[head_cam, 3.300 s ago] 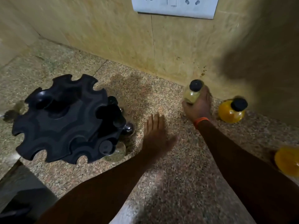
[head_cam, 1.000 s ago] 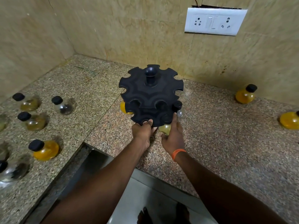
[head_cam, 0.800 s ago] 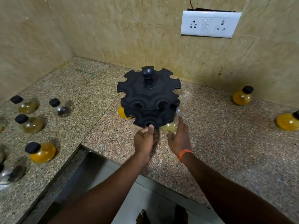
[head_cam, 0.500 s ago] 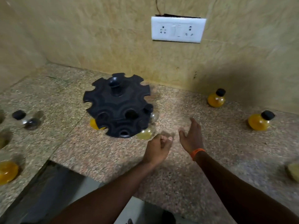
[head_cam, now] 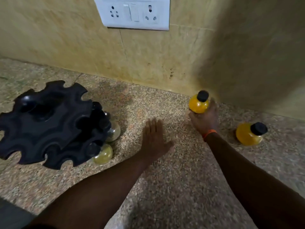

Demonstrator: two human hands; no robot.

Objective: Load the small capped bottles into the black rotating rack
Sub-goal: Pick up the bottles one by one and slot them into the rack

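Granite counter point(head_cam: 166, 189), bottle point(head_cam: 198, 105) in right hand point(head_cam: 206, 120)

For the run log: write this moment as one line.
right hand grips orange bottle | left hand open, empty | rack partly loaded | spare bottle on counter

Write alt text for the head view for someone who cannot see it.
A person's right hand grips a small black-capped orange bottle by the wall, while the left hand is open, fingers straight, beside the black rack. A pale yellow bottle sits in the rack's lower tier; a second orange bottle stands on the stone counter to the right.
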